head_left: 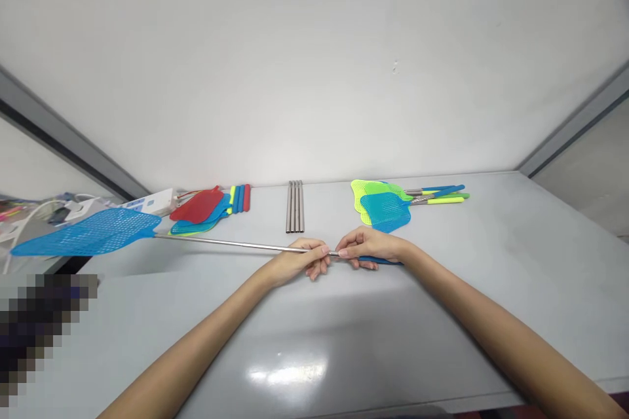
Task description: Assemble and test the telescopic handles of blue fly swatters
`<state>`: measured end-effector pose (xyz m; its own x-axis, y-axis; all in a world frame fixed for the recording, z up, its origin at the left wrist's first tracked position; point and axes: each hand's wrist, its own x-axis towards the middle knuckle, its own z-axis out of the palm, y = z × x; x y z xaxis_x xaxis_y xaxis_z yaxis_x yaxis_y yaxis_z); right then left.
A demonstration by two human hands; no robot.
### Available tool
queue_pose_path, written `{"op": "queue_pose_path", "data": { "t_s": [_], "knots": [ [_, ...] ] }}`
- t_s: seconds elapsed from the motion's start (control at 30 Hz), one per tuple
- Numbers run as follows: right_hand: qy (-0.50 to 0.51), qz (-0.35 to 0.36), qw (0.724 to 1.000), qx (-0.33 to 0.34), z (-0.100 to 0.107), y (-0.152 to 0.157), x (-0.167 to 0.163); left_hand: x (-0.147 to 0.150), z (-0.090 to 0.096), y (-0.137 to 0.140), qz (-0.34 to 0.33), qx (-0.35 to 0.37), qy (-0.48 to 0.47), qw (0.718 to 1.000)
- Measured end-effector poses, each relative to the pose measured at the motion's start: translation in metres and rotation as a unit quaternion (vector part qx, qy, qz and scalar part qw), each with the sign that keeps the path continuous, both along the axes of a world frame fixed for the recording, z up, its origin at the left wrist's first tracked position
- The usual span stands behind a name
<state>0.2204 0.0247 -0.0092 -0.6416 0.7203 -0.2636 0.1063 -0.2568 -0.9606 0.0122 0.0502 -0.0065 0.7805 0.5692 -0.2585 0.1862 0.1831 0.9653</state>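
A blue fly swatter (93, 232) with a long metal rod stretches across the view, its perforated head out to the left. My left hand (304, 258) is closed on the rod near its right end. Right beside it, my right hand (366, 247) pinches the swatter where the metal meets the blue handle. Part of that handle shows beneath the right palm; the rest is hidden by the fingers. Behind my hands, several metal tubes (295, 206) lie side by side on the grey table (295, 321).
At the back left lie red, blue and green swatter heads (199, 206) and several coloured handles (240, 198). Swatters with handles (388, 209) are piled at the back right. A white power strip (152, 203) sits at left, near the white wall (314, 78).
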Motion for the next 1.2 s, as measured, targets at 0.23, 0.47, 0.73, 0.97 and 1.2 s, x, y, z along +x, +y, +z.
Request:
{"op": "queue_pose_path", "data": {
  "t_s": [0.23,0.47,0.73,0.97,1.2],
  "knots": [
    [0.015,-0.006,1.0,-0.006,0.0,0.0,-0.001,-0.002,-0.003,-0.001,0.025,-0.013,-0.006,1.0],
    [0.016,-0.01,1.0,-0.01,0.0,0.0,-0.001,0.001,-0.002,-0.003,0.038,-0.008,0.001,0.999],
    [0.007,-0.005,1.0,-0.001,0.001,-0.001,-0.002,-0.001,-0.005,-0.005,0.053,0.004,0.001,0.999],
    [-0.018,0.0,1.0,0.013,0.002,-0.002,-0.003,0.001,0.003,-0.01,0.052,0.027,0.019,0.998],
    [-0.057,0.019,0.998,0.016,0.006,-0.002,0.0,0.002,0.0,-0.011,0.048,0.066,0.047,0.996]
  ]
}}
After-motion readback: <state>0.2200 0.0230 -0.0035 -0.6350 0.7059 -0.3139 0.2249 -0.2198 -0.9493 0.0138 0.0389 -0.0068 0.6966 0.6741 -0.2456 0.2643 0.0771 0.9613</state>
